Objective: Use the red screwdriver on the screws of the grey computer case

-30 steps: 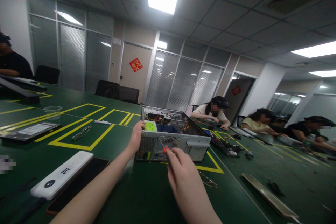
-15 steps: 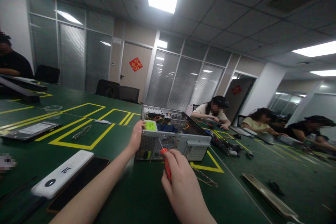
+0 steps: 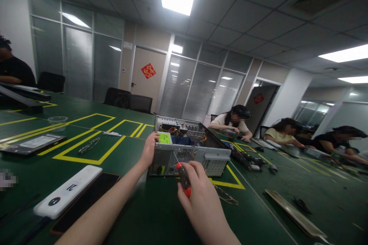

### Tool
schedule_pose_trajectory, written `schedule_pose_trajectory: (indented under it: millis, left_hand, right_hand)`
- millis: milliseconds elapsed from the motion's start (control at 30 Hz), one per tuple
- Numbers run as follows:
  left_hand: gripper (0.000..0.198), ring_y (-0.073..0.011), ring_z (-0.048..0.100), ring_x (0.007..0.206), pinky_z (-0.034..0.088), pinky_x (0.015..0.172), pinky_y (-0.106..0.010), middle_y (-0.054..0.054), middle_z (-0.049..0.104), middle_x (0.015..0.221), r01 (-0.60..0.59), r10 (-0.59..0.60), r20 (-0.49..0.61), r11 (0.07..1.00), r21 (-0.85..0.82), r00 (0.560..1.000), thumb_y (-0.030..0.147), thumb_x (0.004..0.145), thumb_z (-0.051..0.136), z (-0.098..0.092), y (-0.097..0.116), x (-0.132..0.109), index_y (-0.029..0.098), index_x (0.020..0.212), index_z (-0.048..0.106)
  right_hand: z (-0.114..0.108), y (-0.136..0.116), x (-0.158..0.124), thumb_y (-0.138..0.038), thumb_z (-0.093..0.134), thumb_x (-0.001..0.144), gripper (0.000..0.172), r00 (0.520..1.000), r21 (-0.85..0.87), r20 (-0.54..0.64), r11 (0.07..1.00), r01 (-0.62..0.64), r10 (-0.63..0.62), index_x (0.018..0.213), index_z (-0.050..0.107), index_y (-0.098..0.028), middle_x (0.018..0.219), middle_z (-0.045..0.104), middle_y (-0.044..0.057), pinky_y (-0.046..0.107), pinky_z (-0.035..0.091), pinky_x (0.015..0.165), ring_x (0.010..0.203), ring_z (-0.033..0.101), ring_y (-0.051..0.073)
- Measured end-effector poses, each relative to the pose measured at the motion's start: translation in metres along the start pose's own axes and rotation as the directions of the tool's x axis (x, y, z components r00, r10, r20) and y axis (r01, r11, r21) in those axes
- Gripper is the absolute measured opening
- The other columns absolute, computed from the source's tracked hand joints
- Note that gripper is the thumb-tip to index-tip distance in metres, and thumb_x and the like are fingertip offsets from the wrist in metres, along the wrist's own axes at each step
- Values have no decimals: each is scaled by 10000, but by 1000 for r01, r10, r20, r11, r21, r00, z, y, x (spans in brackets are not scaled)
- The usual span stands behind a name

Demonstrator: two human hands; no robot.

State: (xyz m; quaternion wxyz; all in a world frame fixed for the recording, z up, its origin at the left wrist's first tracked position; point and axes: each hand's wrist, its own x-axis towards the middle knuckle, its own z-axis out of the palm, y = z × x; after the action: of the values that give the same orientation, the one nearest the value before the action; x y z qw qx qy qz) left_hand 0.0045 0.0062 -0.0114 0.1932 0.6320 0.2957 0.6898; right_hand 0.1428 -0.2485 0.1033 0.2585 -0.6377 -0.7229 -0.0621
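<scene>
A computer case [image 3: 217,164] lies on its side on the table, open at the top, its rear panel towards me. Inside show coloured cables and a power supply [image 3: 164,138] with a yellow-green label at the left corner. My left hand [image 3: 149,149] grips that left corner, fingers curled over the top edge. My right hand [image 3: 198,193] is closed around the red and dark handle of a screwdriver [image 3: 184,180]. Its thin shaft points up and away to the rear panel, near the power supply's right side. Whether the tip sits in a screw is too small to tell.
A white power bank [image 3: 69,191] and a dark phone [image 3: 86,201] lie at the near left; a hard drive [image 3: 33,143] and clear plastic cup [image 3: 57,122] lie beyond. A metal strip [image 3: 293,212] rests at right. Several people sit around the table [image 3: 138,214].
The screwdriver handle has turned in my right hand, now showing its dark side where red showed before. My right fingers have shifted slightly. The left hand and computer case stay put.
</scene>
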Motion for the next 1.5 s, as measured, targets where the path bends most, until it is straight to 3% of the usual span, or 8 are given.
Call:
schedule_pose_trajectory:
  millis: [133,233,400,700,1500]
  left_hand:
    - [499,-268,545,1303,385,1174,-481,-104,680,1167,3,-3,-3,1000,-4,1000,593,988,259,0,0,0,236,879,590]
    - [487,-265,552,1296,390,1174,-481,-101,683,1167,6,-6,-4,1000,-1,1000,575,991,263,0,0,-1,236,873,591]
    - [485,-253,557,1287,394,1175,-463,-96,683,1164,0,0,1,1000,2,1000,571,996,263,-1,1,-1,237,879,595]
    - [549,-266,559,1283,400,1168,-490,-113,680,1164,-23,22,-16,1000,-21,1000,639,989,251,0,-1,-1,224,879,593]
    - [557,-249,548,1301,388,1178,-462,-106,670,1184,-6,6,-4,1000,3,1000,642,988,229,1,-1,-1,231,884,590]
  right_hand:
    - [-3,1,2,-136,542,891,368,999,28,42,1000,-4,3,1239,659,-165,1343,634,153,390,636,820,946,745,257]
    - [-3,2,0,-115,540,876,333,999,15,4,999,45,-45,1164,696,-172,1309,661,143,370,639,804,911,755,247]
    - [-4,0,-5,-113,541,869,332,991,38,-83,994,107,-104,1155,701,-166,1263,682,145,352,640,795,925,757,241]
    - [15,0,-2,-88,538,853,365,955,145,-83,945,293,-283,1182,688,-138,1265,683,155,362,623,871,971,742,233]
    - [28,3,1,-76,545,838,354,950,102,-88,946,308,-300,1150,693,-154,1236,697,145,330,620,832,958,741,221]
